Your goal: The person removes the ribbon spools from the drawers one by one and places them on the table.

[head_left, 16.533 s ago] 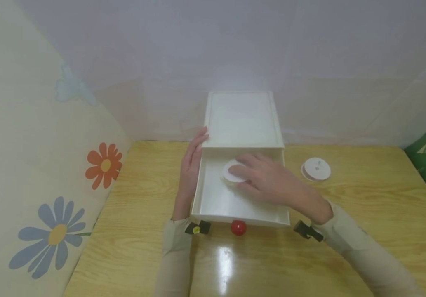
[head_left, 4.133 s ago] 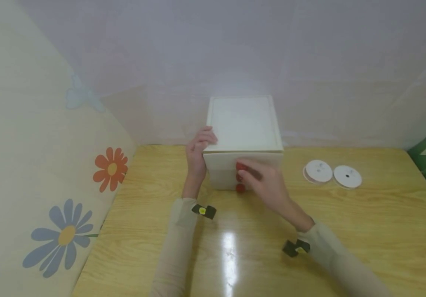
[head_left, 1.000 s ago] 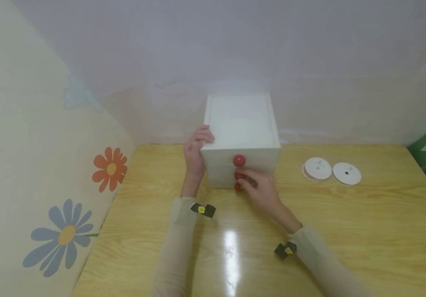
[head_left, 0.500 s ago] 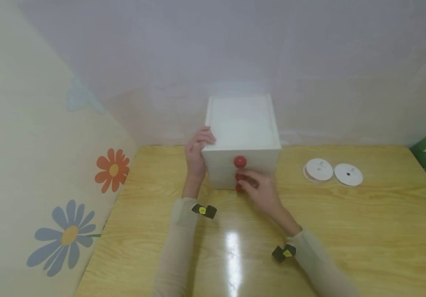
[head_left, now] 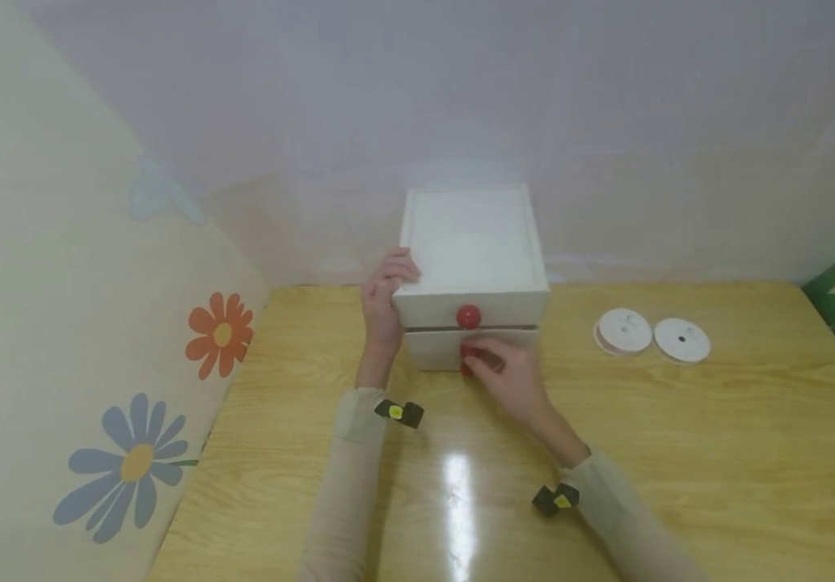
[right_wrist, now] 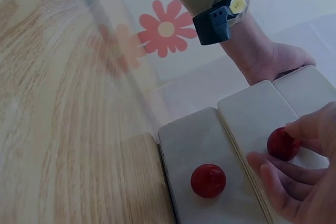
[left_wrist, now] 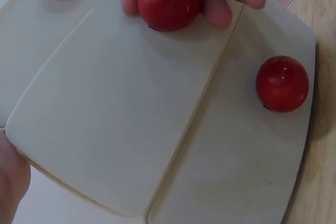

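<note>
A small white drawer cabinet (head_left: 471, 238) with red round knobs stands at the back of the table. My left hand (head_left: 388, 295) rests against its left side, with the fingers over the top edge. My right hand (head_left: 512, 376) pinches the middle knob (right_wrist: 283, 144) between thumb and fingers. The middle drawer (left_wrist: 113, 93) stands slightly out, and a dark gap shows above its front in the head view. Above it, the top drawer with its knob (head_left: 469, 316) is closed. Below is the bottom knob (left_wrist: 282, 84), touched by neither hand in the wrist views.
Two white spools, a left one (head_left: 624, 330) and a right one (head_left: 681, 340), lie side by side on the wooden table (head_left: 679, 453), right of the cabinet. A pale cloth wall (head_left: 417, 89) rises behind. At the left stands a flower-painted panel (head_left: 24, 323).
Earlier, my right hand was on a white spool in the open top drawer. Later that drawer was closed and two spools lay on the table. In the last half second the middle drawer has come out slightly.
</note>
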The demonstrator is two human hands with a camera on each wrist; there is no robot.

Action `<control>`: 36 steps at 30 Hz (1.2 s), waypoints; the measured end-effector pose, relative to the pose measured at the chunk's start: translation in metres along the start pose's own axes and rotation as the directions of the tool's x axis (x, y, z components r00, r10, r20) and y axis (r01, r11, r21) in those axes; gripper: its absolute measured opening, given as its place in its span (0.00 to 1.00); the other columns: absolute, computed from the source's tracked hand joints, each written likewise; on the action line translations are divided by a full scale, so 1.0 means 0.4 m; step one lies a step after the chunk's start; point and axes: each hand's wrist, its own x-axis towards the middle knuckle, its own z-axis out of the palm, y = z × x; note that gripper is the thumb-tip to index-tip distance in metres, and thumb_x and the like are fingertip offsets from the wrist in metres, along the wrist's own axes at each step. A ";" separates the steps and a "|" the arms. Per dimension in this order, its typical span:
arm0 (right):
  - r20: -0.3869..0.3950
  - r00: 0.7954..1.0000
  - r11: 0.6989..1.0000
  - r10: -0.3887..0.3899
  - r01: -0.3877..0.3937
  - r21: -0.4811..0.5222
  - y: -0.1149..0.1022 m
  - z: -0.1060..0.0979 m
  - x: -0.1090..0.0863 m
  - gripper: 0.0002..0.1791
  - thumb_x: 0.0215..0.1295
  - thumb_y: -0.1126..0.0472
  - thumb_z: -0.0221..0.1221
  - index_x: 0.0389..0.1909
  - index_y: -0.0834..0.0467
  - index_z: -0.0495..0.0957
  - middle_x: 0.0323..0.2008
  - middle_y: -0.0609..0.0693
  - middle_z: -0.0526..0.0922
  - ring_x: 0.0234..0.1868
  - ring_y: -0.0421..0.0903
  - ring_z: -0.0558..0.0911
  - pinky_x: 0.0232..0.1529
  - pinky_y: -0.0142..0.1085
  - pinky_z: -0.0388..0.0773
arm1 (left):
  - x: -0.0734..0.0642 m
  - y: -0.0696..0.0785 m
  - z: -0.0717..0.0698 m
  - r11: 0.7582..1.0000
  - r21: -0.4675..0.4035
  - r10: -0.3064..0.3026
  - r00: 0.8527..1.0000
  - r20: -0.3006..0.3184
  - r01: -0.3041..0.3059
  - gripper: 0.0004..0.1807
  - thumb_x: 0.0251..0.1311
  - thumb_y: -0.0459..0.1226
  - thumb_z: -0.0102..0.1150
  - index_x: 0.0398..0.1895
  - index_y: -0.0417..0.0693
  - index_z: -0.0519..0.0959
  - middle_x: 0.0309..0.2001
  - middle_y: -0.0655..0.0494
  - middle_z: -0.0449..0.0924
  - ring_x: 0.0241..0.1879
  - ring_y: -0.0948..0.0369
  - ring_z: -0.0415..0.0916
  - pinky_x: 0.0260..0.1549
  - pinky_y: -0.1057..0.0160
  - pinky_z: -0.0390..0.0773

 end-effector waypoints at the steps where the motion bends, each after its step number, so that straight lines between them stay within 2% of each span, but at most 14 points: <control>1: -0.003 1.000 1.000 -0.013 0.013 -0.008 -0.001 0.001 -0.001 0.12 0.63 0.69 0.68 0.48 0.62 0.86 0.44 0.56 0.89 0.41 0.51 0.88 0.44 0.44 0.87 | 0.001 0.000 0.000 1.000 -0.004 0.004 1.000 -0.001 -0.004 0.15 0.57 0.29 0.40 0.24 0.19 0.70 0.32 0.64 0.84 0.51 0.58 0.78 0.69 0.50 0.65; 5: -0.017 0.999 0.998 -0.044 0.043 -0.055 -0.006 0.003 -0.005 0.09 0.64 0.67 0.68 0.45 0.61 0.87 0.43 0.55 0.90 0.44 0.50 0.89 0.50 0.44 0.86 | 0.001 -0.002 -0.003 1.000 0.000 0.008 1.000 0.001 -0.008 0.15 0.56 0.29 0.40 0.23 0.20 0.70 0.32 0.64 0.84 0.52 0.58 0.78 0.68 0.51 0.66; 12: -0.011 0.998 0.994 -0.058 0.057 -0.091 -0.017 0.002 -0.014 0.08 0.64 0.66 0.68 0.43 0.60 0.88 0.42 0.54 0.90 0.45 0.50 0.89 0.52 0.44 0.85 | -0.001 0.000 -0.005 1.000 0.012 -0.004 1.000 0.003 0.004 0.16 0.57 0.30 0.40 0.24 0.20 0.70 0.33 0.64 0.84 0.53 0.58 0.77 0.69 0.50 0.65; 19: -0.020 0.992 0.986 -0.122 0.119 -0.117 -0.019 0.002 -0.026 0.09 0.61 0.68 0.70 0.42 0.60 0.88 0.42 0.54 0.90 0.44 0.50 0.89 0.52 0.43 0.85 | -0.002 0.006 -0.002 1.000 0.015 -0.021 1.000 0.011 0.021 0.15 0.57 0.29 0.40 0.24 0.21 0.71 0.33 0.64 0.84 0.53 0.59 0.77 0.70 0.49 0.64; 21: -0.022 0.990 0.984 -0.137 0.134 -0.121 -0.021 0.002 -0.029 0.08 0.61 0.68 0.70 0.41 0.60 0.88 0.41 0.54 0.90 0.43 0.50 0.89 0.51 0.42 0.85 | -0.002 0.009 -0.001 0.999 0.015 -0.038 0.999 0.007 0.038 0.15 0.57 0.30 0.40 0.22 0.27 0.74 0.33 0.64 0.84 0.54 0.59 0.77 0.71 0.49 0.64; 26: -0.024 0.987 0.980 -0.161 0.157 -0.125 -0.024 0.002 -0.038 0.08 0.60 0.68 0.71 0.40 0.60 0.88 0.40 0.54 0.90 0.42 0.49 0.90 0.49 0.42 0.86 | -0.004 0.010 -0.001 0.997 0.004 -0.077 0.997 -0.004 0.077 0.18 0.57 0.30 0.41 0.24 0.54 0.82 0.34 0.63 0.84 0.55 0.59 0.77 0.71 0.49 0.63; 28: -0.026 0.985 0.978 -0.169 0.164 -0.129 -0.024 0.002 -0.042 0.08 0.59 0.68 0.71 0.40 0.60 0.88 0.40 0.54 0.90 0.42 0.49 0.90 0.49 0.41 0.86 | -0.004 0.010 -0.001 0.997 0.004 -0.076 0.997 -0.003 0.077 0.19 0.58 0.30 0.41 0.25 0.57 0.82 0.34 0.63 0.84 0.55 0.59 0.77 0.71 0.49 0.63; 30: -0.026 0.984 0.976 -0.176 0.171 -0.133 -0.026 0.001 -0.046 0.08 0.59 0.68 0.71 0.40 0.60 0.88 0.40 0.54 0.90 0.42 0.49 0.90 0.49 0.41 0.86 | -0.004 0.008 -0.002 0.997 0.005 -0.071 0.997 -0.003 0.071 0.18 0.58 0.30 0.41 0.24 0.54 0.82 0.34 0.63 0.85 0.55 0.59 0.77 0.71 0.50 0.63; 36: -0.026 0.981 0.972 -0.194 0.189 -0.138 -0.033 0.000 -0.057 0.09 0.58 0.69 0.71 0.40 0.61 0.88 0.39 0.55 0.90 0.40 0.49 0.90 0.46 0.40 0.87 | -0.003 0.002 -0.003 0.999 0.002 -0.035 0.999 0.010 0.035 0.15 0.58 0.30 0.42 0.24 0.24 0.74 0.34 0.63 0.84 0.54 0.59 0.78 0.70 0.49 0.64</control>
